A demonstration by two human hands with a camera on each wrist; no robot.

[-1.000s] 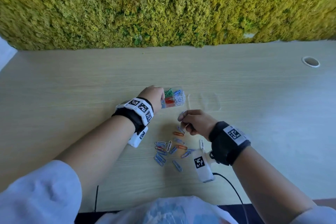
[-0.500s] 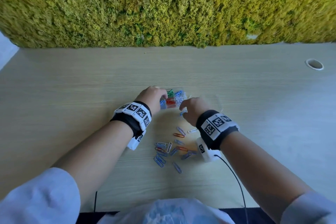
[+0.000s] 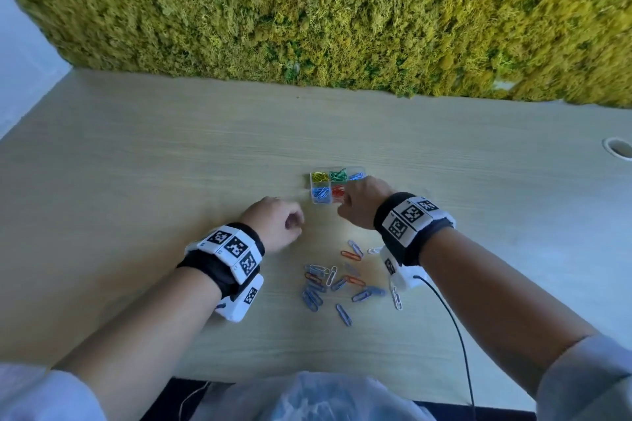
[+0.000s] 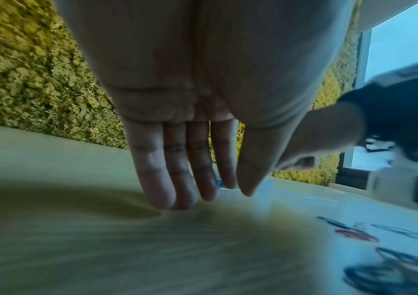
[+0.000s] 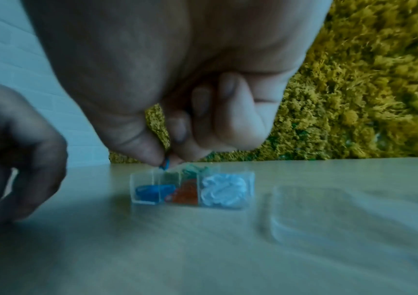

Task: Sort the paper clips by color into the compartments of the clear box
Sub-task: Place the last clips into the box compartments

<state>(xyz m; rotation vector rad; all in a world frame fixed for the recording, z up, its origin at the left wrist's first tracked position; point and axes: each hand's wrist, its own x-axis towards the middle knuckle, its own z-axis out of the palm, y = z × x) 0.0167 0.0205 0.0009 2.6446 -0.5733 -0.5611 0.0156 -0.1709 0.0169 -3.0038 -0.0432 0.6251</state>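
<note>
The clear box sits mid-table; its compartments hold yellow, green, blue and red clips. In the right wrist view the box also shows a white-clip compartment. My right hand hovers over the box's right front, and its thumb and forefinger pinch a blue paper clip just above the rim. My left hand is left of the box and apart from it, holding nothing, with straight fingers touching the table. Several loose blue, orange and white clips lie between my wrists.
A clear lid lies flat just right of the box. A moss wall backs the table. There is a cable hole at far right, a black cable under my right arm and a plastic bag at the near edge.
My right hand rose from the loose pile to the box with a clip pinched. My left hand let go of the box and drew back left onto the table.
</note>
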